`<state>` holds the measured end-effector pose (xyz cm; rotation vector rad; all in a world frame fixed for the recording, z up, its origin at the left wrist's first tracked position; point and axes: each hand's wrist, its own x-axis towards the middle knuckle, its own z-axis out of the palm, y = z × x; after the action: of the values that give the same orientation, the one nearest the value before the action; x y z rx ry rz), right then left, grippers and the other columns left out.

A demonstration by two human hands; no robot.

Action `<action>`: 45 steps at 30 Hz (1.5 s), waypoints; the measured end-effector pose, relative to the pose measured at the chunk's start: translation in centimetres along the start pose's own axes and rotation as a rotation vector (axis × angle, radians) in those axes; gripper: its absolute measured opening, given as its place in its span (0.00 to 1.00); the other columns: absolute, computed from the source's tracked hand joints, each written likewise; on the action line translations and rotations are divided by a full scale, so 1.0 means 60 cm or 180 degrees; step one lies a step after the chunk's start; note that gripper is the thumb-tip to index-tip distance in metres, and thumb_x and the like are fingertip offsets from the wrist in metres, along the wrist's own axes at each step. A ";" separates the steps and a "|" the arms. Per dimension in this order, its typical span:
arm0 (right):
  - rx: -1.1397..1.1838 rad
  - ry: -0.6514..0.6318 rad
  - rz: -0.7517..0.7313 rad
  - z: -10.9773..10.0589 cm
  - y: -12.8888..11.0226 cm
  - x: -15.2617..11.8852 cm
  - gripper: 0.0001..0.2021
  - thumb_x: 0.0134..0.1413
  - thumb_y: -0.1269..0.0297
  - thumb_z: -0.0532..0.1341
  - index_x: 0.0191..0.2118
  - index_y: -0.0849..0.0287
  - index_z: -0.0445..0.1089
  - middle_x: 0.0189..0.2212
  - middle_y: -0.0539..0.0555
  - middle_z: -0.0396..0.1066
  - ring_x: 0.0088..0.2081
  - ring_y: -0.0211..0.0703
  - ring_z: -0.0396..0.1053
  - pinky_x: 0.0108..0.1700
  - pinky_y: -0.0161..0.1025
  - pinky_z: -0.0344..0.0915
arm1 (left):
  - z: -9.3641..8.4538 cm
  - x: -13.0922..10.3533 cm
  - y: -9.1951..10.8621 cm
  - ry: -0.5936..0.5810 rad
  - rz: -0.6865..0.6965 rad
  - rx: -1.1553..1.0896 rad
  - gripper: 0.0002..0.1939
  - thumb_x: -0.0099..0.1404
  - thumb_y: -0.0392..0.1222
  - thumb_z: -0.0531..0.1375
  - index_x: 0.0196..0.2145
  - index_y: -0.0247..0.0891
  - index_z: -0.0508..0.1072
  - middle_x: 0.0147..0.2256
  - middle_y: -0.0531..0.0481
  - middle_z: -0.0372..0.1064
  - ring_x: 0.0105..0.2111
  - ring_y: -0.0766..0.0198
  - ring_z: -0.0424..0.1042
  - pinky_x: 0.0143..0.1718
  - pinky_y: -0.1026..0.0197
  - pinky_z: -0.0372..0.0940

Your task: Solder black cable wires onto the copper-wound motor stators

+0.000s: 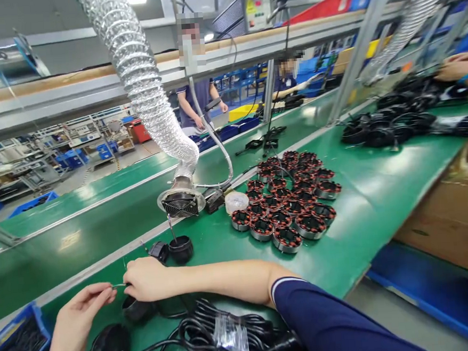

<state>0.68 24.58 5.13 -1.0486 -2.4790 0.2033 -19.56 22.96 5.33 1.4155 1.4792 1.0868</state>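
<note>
A thin pale wire (119, 285) runs between my two hands at the lower left. My left hand (78, 317) pinches one end between thumb and fingertips. My right hand (147, 279) reaches across and grips the same wire farther along, its fingertips partly hidden. Just below it sits a black cup-shaped housing (137, 311). Behind my right hand stand another black cup (181, 250), with a thin rod sticking up from it, and a small black part (158, 251). A black round cover (108, 349) lies near my left wrist, beside a bundled black cable (205, 330).
Several copper-wound stator rings (287, 238) cover the middle of the green bench (364, 204). A fan-fronted duct (182, 205) hangs over its back edge. At left is a blue bin (19, 340) of black parts. More cables (391, 124) and another person's hand (457, 69) are far right.
</note>
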 end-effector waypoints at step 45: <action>-0.0463 0.0346 -0.0408 -0.058 -0.062 -0.035 0.21 0.61 0.61 0.63 0.56 0.67 0.68 0.54 0.68 0.67 0.56 0.58 0.62 0.54 0.50 0.60 | -0.150 0.013 -0.041 0.2554 0.0316 0.3230 0.15 0.66 0.45 0.54 0.36 0.37 0.79 0.41 0.39 0.75 0.42 0.49 0.73 0.42 0.53 0.67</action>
<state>1.14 20.39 8.66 -0.9266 -2.4807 -0.0728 -28.91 23.25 5.78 1.7919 2.8317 1.0487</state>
